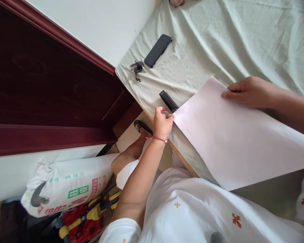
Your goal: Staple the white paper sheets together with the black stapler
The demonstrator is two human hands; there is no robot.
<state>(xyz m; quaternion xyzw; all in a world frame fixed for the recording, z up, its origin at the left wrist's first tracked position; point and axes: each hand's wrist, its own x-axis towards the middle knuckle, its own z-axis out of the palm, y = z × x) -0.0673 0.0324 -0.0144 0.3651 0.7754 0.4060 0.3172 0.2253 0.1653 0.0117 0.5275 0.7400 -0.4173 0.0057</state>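
A large white sheet of paper [243, 141] lies slanted across the table edge, its lower end hanging towards my lap. My left hand [163, 122] is closed at the sheet's left corner, thumb and fingers pinching it. On the far edge of the sheet, my right hand [248, 91] grips the paper with the thumb on top and the fingers partly hidden. A small black stapler [168, 101] rests on the cloth just beyond my left hand, its near end beside the paper's corner. Whether the corner sits inside its jaw I cannot tell.
A wrinkled pale green cloth [200, 54] covers the table. Towards the wall lie a flat black case [158, 50] and a bunch of keys [137, 67]. Left are a dark red wooden panel [53, 77] and a printed white sack [73, 182] on the floor.
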